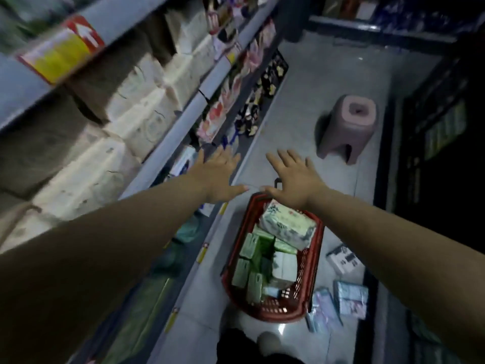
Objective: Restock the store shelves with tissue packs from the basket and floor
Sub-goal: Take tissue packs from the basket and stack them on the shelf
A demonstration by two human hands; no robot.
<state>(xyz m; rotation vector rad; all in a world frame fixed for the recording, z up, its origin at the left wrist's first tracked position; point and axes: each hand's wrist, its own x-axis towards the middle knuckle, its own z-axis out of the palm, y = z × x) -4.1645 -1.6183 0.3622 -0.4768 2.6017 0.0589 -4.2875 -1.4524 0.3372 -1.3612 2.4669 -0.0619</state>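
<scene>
**Basket (314, 269), red plastic.** Set on the floor (301, 101) in the aisle, near centre, with its long axis running near to far. Its far end lies directly beneath the hands.

**Large tissue pack (287, 227), white with green print.** Laid on top of the load at the far end of the basket, just near of the right hand (291, 179). Its long axis runs from far left to near right.

**Small green packs (249, 261).** Stood on end in the left and near part of the basket, below the large pack.

**Loose packs (350, 298), pale blue and lilac.** Laid on the floor just right of the basket's near end, well apart from both hands.

**Left hand (219, 174).** Held out on a straight arm, back up, fingers spread and straight toward the far end; nothing is held.

**Right hand.** Held in the same way, fingers fanned and nothing gripped. The two thumbs point toward each other, close but apart.

**Shelves (183, 122).** Run along the left, stocked with cream tissue bundles (136, 106).

**Stool (349, 127), pink.** Stood on the floor, far right.
</scene>
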